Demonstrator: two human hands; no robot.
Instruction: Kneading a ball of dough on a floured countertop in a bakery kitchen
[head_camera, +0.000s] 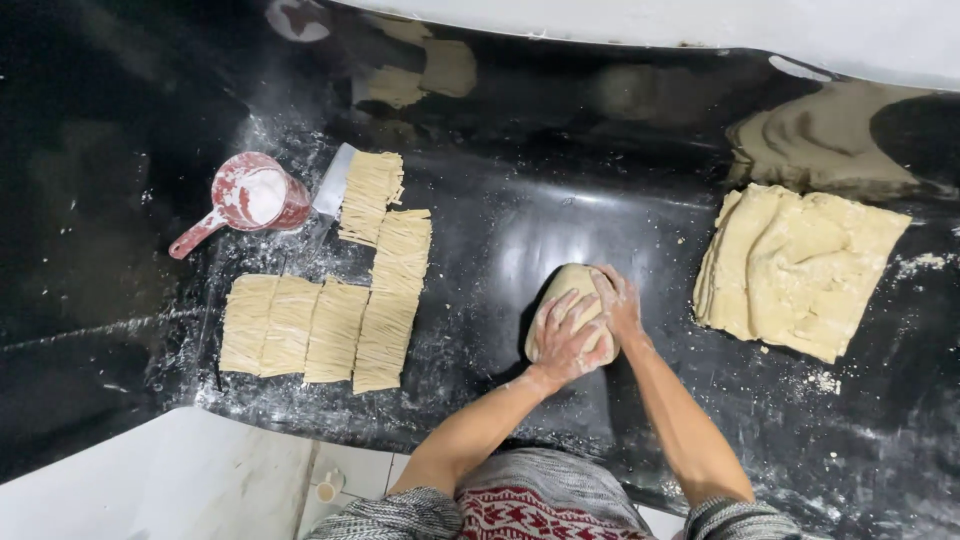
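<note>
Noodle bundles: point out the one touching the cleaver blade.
The top bundle, beside the red scoop; its left edge meets the cleaver blade. The others lie lower.

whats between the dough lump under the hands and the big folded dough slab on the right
Nothing stands there: in the head view only bare black counter with flour dust separates the dough lump from the folded dough slab.

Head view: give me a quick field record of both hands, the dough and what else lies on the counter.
left hand: flat on the dough lump, floured
right hand: on the lump's right side, partly under the left hand
counter: black, glossy, dusted with flour
cut noodles: bundles in rows, left of the lump
scoop: red, holds flour, beside the noodles
scraper: partly under the top bundle
folded dough sheet: far right
</note>
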